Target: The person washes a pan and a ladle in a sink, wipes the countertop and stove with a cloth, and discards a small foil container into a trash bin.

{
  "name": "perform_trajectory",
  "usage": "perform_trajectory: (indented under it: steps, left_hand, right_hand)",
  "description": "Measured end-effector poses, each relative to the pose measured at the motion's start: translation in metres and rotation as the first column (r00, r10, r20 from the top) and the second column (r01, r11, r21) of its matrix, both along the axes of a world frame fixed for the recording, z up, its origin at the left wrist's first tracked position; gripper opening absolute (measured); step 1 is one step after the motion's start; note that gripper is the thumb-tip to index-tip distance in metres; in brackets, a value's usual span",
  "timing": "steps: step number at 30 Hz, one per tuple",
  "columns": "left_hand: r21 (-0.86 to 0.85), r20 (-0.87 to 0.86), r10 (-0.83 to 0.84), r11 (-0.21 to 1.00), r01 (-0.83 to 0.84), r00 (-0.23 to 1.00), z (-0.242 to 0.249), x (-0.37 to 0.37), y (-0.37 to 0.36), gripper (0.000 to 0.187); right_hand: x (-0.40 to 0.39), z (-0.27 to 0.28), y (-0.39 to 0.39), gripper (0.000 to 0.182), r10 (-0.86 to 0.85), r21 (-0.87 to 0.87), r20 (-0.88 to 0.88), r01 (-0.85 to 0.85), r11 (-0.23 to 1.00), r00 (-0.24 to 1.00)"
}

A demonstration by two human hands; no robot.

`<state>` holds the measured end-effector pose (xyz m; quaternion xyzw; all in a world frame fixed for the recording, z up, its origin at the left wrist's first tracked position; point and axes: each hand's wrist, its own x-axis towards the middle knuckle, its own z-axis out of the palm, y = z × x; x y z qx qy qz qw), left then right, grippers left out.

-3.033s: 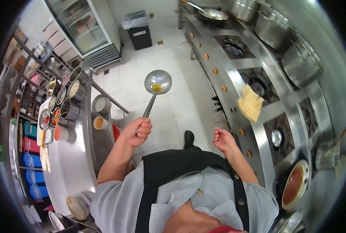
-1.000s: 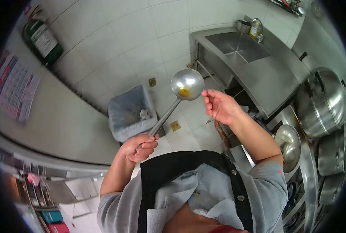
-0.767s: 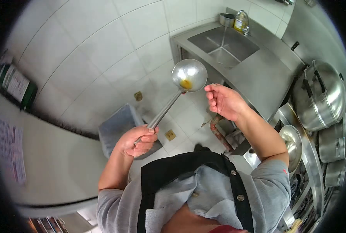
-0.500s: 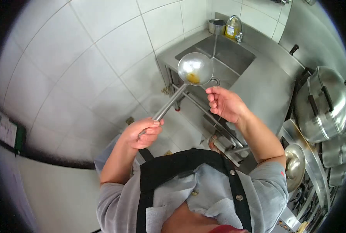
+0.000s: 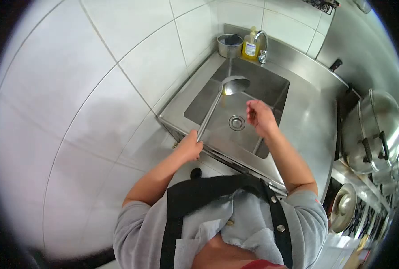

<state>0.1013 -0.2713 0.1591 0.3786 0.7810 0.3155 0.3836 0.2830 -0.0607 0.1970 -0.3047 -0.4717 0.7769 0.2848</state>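
Observation:
My left hand [image 5: 192, 145] is closed around the handle of a metal ladle [image 5: 237, 85], which reaches over the stainless sink [image 5: 210, 101]. The ladle's bowl is tipped on its side, and a yellowish streak [image 5: 224, 99] shows just beneath it. My right hand [image 5: 261, 118] hovers over the basin, right of the ladle and apart from it. Its fingers are loosely bent, and nothing shows in them. Below lies the round drain [image 5: 236, 123] on the basin floor.
Behind the basin stand a metal pot [image 5: 230, 46], a soap pump bottle [image 5: 250, 46] with yellow liquid and a curved faucet [image 5: 263, 49]. White tiled wall [image 5: 105, 94] rises on the left. Large lidded pots [image 5: 372, 130] and a metal lid [image 5: 344, 207] are at the right.
I have moved closer to the sink, and the ladle is now over the basin. Its bowl, which faced up with yellow liquid inside, has tipped over. My right hand has come over the basin too.

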Motion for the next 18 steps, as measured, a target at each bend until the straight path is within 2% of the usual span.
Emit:
perform_trajectory:
  steps: [1,2,4,6,8,11,13,14,17,18]
  left_hand:
    - [0.007,-0.051,-0.048,0.999,0.048,0.998,-0.003,-0.02,0.014,0.025]
    - [0.013,0.131,-0.06,0.998,0.059,0.99,-0.001,-0.039,0.029,0.027]
    - [0.019,0.486,-0.065,0.998,0.064,0.871,0.001,-0.065,0.053,0.031]
    - [0.031,0.66,-0.078,0.997,0.077,0.748,0.006,-0.086,0.074,0.031]
    - [0.014,0.804,-0.072,0.995,0.102,0.59,0.002,-0.108,0.093,0.03]
    - [-0.086,0.972,0.061,0.991,0.1,0.227,-0.015,-0.14,0.122,0.023]
    - [-0.117,0.965,0.087,0.987,0.11,0.249,-0.03,-0.142,0.135,0.02]
    - [-0.132,0.961,0.101,0.986,0.106,0.258,-0.036,-0.141,0.144,0.02]
    - [-0.158,0.906,0.08,0.975,0.157,0.415,-0.047,-0.139,0.176,0.018]
    - [-0.193,0.924,0.128,0.969,0.151,0.36,-0.05,-0.14,0.188,0.018]
  right_hand:
    - [-0.015,-0.005,0.012,0.015,-0.088,0.065,0.034,0.085,0.994,0.996]
    - [-0.031,-0.008,0.03,0.015,-0.177,0.14,0.063,0.167,0.976,0.982]
    - [-0.058,-0.022,0.066,0.02,-0.325,0.294,0.117,0.28,0.914,0.938]
    - [-0.082,-0.032,0.104,0.028,-0.455,0.409,0.161,0.361,0.838,0.876]
    - [-0.104,-0.059,0.146,0.037,-0.555,0.515,0.183,0.402,0.757,0.812]
    - [-0.129,-0.091,0.216,0.053,-0.65,0.65,0.206,0.394,0.649,0.731]
    - [-0.147,-0.096,0.245,0.062,-0.688,0.691,0.264,0.365,0.624,0.676]
    - [-0.156,-0.076,0.248,0.068,-0.66,0.644,0.322,0.353,0.678,0.679]
    - [-0.181,-0.088,0.317,0.069,-0.78,0.828,0.345,0.222,0.515,0.522]
    - [-0.187,-0.09,0.335,0.07,-0.818,0.868,0.324,0.194,0.457,0.475]
